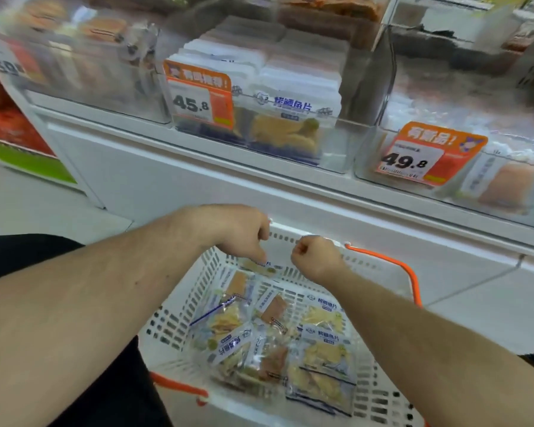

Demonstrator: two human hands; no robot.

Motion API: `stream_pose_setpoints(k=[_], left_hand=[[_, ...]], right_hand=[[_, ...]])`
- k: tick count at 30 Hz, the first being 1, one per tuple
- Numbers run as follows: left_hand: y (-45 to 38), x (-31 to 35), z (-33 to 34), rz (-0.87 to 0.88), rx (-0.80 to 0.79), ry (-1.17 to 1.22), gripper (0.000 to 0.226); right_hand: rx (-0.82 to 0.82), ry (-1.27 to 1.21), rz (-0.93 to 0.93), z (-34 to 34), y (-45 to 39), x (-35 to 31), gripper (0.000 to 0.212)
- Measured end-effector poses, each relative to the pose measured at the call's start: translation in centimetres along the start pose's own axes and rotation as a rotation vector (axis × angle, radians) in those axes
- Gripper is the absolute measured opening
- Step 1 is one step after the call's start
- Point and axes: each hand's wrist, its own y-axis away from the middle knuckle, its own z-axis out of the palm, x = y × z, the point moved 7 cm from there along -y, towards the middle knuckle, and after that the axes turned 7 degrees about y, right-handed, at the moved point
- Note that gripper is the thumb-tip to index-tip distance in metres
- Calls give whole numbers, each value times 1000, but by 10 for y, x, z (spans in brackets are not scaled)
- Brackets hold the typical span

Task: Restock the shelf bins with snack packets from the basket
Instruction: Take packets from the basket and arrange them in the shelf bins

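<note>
A white slotted basket (179,318) with orange handles stands on the floor in front of me. Several clear snack packets (321,355) of yellow and orange fish slices lie in it. My left hand (244,235) reaches over the basket's far end, and its fingertips pinch the top edge of a snack packet (261,268) lying against the far wall. My right hand (316,257) hovers beside it above the far rim, curled into a fist with nothing visible in it. Above is a clear shelf bin (336,143) holding upright rows of the same packets, tagged 45.8.
A second clear bin (490,192) tagged 49.8 stands to the right and another bin (99,78) to the left. The white shelf base (198,180) runs behind the basket. My dark-clothed legs flank the basket.
</note>
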Motion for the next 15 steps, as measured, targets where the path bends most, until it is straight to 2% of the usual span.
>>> stream_pose_setpoints(k=[2, 5, 10, 15], left_hand=[[-2, -7, 0, -18, -40, -20, 42], [-1, -14, -5, -58, -70, -48, 51], [-8, -28, -7, -92, -132, -55, 41], [-17, -38, -9, -102, -70, -34, 30]], right_hand=[[-42, 82, 16, 26, -5, 8, 23], [-67, 229, -69, 56, -18, 2, 42], [-157, 303, -141, 102, -39, -21, 42], [-188, 314, -61, 127, -57, -26, 53]])
